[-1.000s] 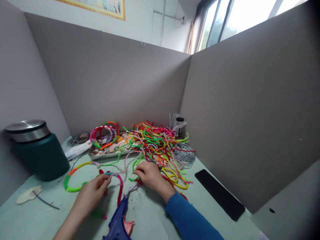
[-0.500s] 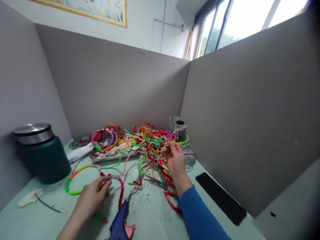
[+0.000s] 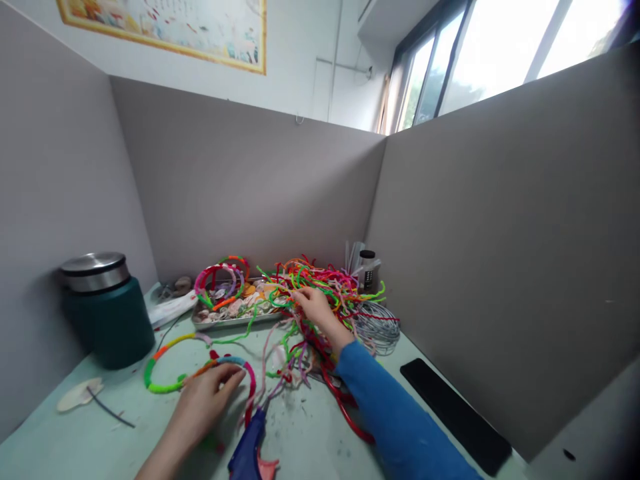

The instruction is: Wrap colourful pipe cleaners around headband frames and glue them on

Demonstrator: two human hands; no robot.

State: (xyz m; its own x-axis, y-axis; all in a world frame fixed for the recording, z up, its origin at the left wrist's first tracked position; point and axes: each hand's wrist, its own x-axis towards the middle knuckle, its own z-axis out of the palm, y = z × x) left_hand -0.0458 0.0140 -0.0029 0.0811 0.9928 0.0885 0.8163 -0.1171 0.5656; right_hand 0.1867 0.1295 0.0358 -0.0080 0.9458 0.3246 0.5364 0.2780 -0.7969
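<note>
**Left grip (image 3: 210,393) at the fuzzy band (image 3: 231,360); right grip (image 3: 317,310) over the stem pile (image 3: 330,273)**

Band: lies on the tabletop (image 3: 305,440) at the left grip. Blue and pink lengths curve round just beyond and to the right of the fingers, yellow and green ones to the left. Cannot tell if it is all one piece; the hand covers the middle.

Left grip: narrow, thumb and forefinger drawn together, fingers curled low. Contact point hidden, so cannot tell whether it pinches the band. Probably steadying it while the other hand is away.

Right grip: narrow too, fingertips at a pale stem on the pile's near left edge; too blurred to tell if they have closed on it. Fingertip reach makes sense: the stems are thin and tangled.

Blue glue gun (image 3: 246,450): nearer than both grips, nozzle pointing away from the person, perhaps so the handle is easy to take.

Red scissors (image 3: 354,425): nearer than the right grip, partly under that forearm.

Tray (image 3: 237,323): beyond the left grip, rings (image 3: 229,303) at its left end, likely parked out of the way.

Wire coil (image 3: 379,330): right of the right grip.

Teal jar (image 3: 111,323): well left of both grips.
</note>
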